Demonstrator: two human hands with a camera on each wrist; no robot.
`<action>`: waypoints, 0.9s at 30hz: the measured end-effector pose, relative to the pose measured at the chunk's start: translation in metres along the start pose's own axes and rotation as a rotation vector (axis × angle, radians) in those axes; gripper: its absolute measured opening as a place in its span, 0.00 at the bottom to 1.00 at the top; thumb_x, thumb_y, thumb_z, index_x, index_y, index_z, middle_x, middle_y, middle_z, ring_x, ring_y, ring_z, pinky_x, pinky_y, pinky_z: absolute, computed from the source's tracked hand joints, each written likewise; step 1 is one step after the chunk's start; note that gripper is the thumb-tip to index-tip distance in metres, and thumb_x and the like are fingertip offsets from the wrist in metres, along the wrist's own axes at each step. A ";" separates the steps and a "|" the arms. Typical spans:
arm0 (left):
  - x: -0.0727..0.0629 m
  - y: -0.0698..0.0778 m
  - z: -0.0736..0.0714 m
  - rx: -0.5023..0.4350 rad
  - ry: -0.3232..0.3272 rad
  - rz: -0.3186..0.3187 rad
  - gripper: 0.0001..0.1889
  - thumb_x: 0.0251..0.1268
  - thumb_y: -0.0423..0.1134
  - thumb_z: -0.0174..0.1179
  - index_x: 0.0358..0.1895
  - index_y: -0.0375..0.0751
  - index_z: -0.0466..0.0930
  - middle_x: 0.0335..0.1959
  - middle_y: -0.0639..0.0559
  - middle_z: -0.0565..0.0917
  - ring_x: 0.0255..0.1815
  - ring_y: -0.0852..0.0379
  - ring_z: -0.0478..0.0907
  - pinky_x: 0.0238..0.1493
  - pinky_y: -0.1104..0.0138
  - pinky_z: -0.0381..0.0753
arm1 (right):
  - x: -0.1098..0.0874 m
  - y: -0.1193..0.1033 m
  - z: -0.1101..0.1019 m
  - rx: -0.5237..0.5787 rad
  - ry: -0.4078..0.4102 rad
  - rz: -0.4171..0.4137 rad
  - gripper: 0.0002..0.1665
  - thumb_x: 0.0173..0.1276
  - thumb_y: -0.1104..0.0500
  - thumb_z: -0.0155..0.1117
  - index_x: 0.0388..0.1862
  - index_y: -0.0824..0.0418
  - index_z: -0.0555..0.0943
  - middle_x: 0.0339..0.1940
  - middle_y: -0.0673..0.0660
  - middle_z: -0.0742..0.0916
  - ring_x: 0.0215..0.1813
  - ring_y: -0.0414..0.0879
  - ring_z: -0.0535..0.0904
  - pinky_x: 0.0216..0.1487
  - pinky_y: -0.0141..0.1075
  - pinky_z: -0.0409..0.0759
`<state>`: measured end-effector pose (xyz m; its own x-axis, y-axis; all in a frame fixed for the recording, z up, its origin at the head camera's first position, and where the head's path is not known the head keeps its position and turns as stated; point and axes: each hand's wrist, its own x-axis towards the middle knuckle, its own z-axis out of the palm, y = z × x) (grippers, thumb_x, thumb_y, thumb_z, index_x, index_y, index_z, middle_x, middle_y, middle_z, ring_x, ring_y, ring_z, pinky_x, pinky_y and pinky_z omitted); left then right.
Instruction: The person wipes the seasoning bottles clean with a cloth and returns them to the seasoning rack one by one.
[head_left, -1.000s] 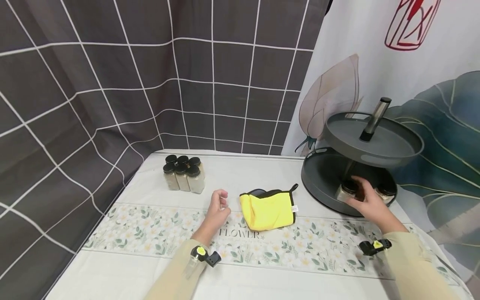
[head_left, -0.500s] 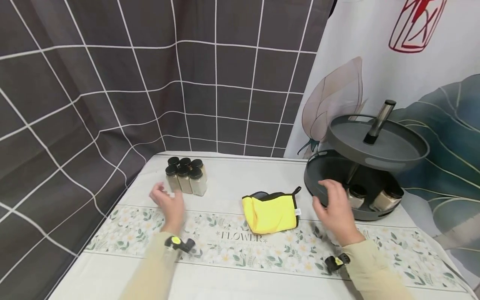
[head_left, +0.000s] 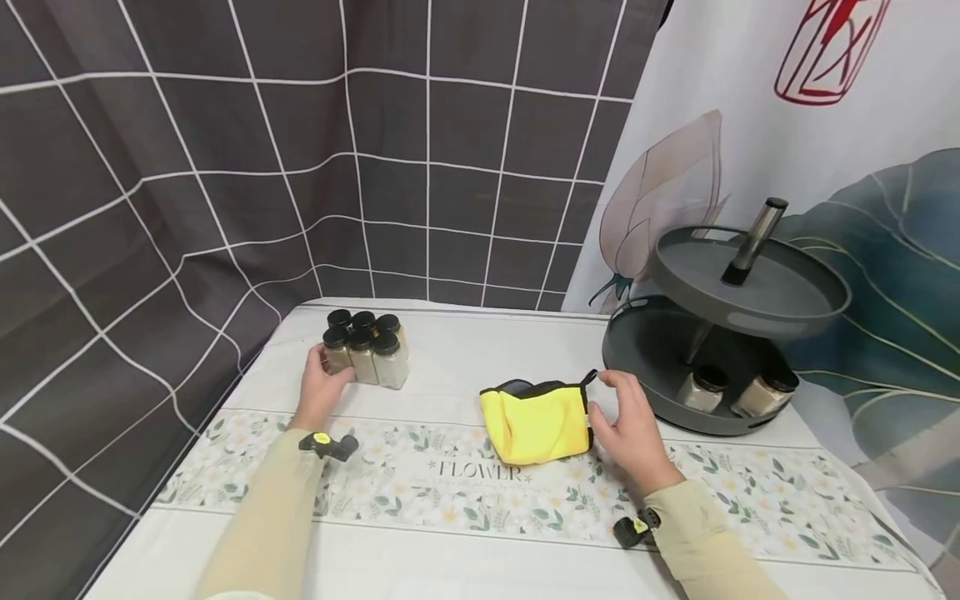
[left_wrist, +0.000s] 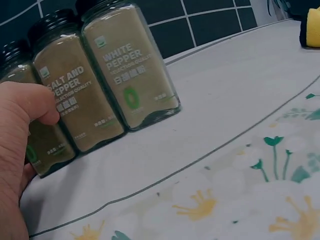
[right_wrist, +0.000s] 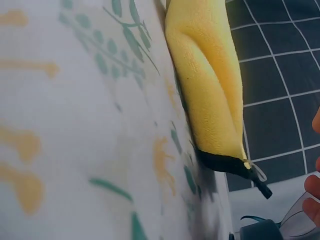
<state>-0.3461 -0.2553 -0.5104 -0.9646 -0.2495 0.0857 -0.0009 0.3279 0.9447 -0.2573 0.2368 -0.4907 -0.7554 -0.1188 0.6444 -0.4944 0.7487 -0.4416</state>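
My left hand [head_left: 321, 392] grips a black-lidded spice jar [head_left: 337, 357] at the front left corner of a cluster of similar jars [head_left: 390, 367]. In the left wrist view the thumb [left_wrist: 37, 102] lies across the front of that jar [left_wrist: 47, 137]; beside it stand a salt and pepper jar [left_wrist: 80, 100] and a white pepper jar [left_wrist: 132, 70]. My right hand [head_left: 628, 429], fingers loosely bent and holding nothing, hovers by the right edge of a yellow cloth [head_left: 534, 427] with black trim. Some of its fingertips [right_wrist: 312, 200] show at the right wrist view's edge.
At the right stands a two-tier round grey tray with a metal post [head_left: 765, 225]. Its lower tier [head_left: 637, 350] bears an upright jar [head_left: 702, 390] and a tilted jar [head_left: 763, 395] beneath the upper tier [head_left: 795, 287]. A dark grid curtain [head_left: 465, 192] hangs behind the table.
My right hand has let go of the jar on the lower tier and moved left to the cloth. The left hand has moved left to the jar cluster and taken hold of a jar.
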 end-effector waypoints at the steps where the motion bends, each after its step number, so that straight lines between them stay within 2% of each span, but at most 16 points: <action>1: 0.000 0.000 0.001 0.014 0.009 0.009 0.41 0.61 0.32 0.60 0.77 0.33 0.51 0.73 0.33 0.63 0.71 0.37 0.63 0.76 0.50 0.61 | -0.001 0.001 0.001 0.011 -0.001 0.010 0.27 0.63 0.68 0.66 0.61 0.69 0.72 0.57 0.66 0.77 0.58 0.60 0.74 0.58 0.55 0.76; 5: -0.005 -0.002 0.000 0.082 0.038 0.049 0.42 0.58 0.32 0.62 0.76 0.31 0.52 0.72 0.32 0.63 0.72 0.36 0.62 0.77 0.48 0.60 | -0.003 0.001 0.004 0.047 -0.009 0.056 0.27 0.64 0.69 0.65 0.61 0.68 0.72 0.57 0.65 0.78 0.59 0.60 0.74 0.61 0.54 0.75; 7: -0.013 -0.001 -0.002 0.116 0.038 0.035 0.43 0.58 0.33 0.62 0.76 0.32 0.50 0.74 0.31 0.62 0.75 0.36 0.60 0.78 0.48 0.57 | -0.003 0.001 0.006 0.062 -0.018 0.077 0.27 0.64 0.69 0.66 0.62 0.68 0.71 0.58 0.65 0.77 0.60 0.59 0.74 0.62 0.54 0.74; 12: -0.046 0.005 -0.005 0.209 -0.042 -0.058 0.47 0.61 0.38 0.62 0.79 0.35 0.44 0.77 0.31 0.58 0.77 0.33 0.56 0.78 0.43 0.53 | -0.002 0.001 0.006 0.076 -0.053 0.083 0.28 0.65 0.66 0.66 0.63 0.66 0.71 0.59 0.64 0.77 0.61 0.59 0.74 0.63 0.55 0.74; 15: -0.068 0.011 -0.002 0.259 -0.105 -0.056 0.47 0.61 0.40 0.63 0.79 0.35 0.45 0.75 0.30 0.60 0.76 0.31 0.58 0.76 0.40 0.55 | 0.001 0.000 0.005 0.087 -0.107 0.028 0.28 0.65 0.64 0.66 0.63 0.64 0.71 0.59 0.61 0.77 0.61 0.57 0.74 0.63 0.54 0.75; 18: -0.088 0.018 0.011 0.279 -0.169 -0.028 0.46 0.59 0.40 0.65 0.78 0.36 0.49 0.74 0.30 0.63 0.74 0.31 0.61 0.75 0.39 0.58 | 0.008 -0.005 0.000 0.116 -0.241 -0.073 0.28 0.63 0.64 0.66 0.63 0.62 0.73 0.61 0.57 0.77 0.62 0.53 0.73 0.62 0.53 0.76; 21: -0.103 0.026 0.032 0.297 -0.214 0.016 0.46 0.57 0.39 0.66 0.77 0.37 0.52 0.72 0.31 0.66 0.72 0.31 0.64 0.73 0.40 0.62 | 0.017 -0.017 -0.002 0.138 -0.455 -0.174 0.29 0.59 0.65 0.66 0.62 0.59 0.76 0.63 0.52 0.77 0.64 0.49 0.73 0.64 0.50 0.77; 24: -0.115 0.033 0.057 0.287 -0.236 0.068 0.44 0.54 0.38 0.68 0.75 0.38 0.56 0.70 0.33 0.70 0.71 0.33 0.68 0.72 0.41 0.65 | 0.026 -0.032 0.002 0.098 -0.674 -0.243 0.32 0.54 0.65 0.65 0.62 0.53 0.76 0.64 0.48 0.77 0.64 0.45 0.73 0.62 0.45 0.79; 27: -0.123 0.038 0.078 0.268 -0.258 0.109 0.42 0.52 0.37 0.69 0.73 0.40 0.61 0.68 0.37 0.73 0.70 0.36 0.70 0.72 0.44 0.68 | 0.033 -0.046 0.009 0.019 -0.798 -0.321 0.33 0.51 0.65 0.64 0.60 0.50 0.77 0.63 0.48 0.78 0.63 0.45 0.73 0.60 0.42 0.80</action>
<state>-0.2482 -0.1405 -0.5096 -0.9974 0.0261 0.0665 0.0694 0.5747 0.8154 -0.2632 0.1930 -0.4548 -0.6507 -0.7511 0.1113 -0.7375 0.5903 -0.3280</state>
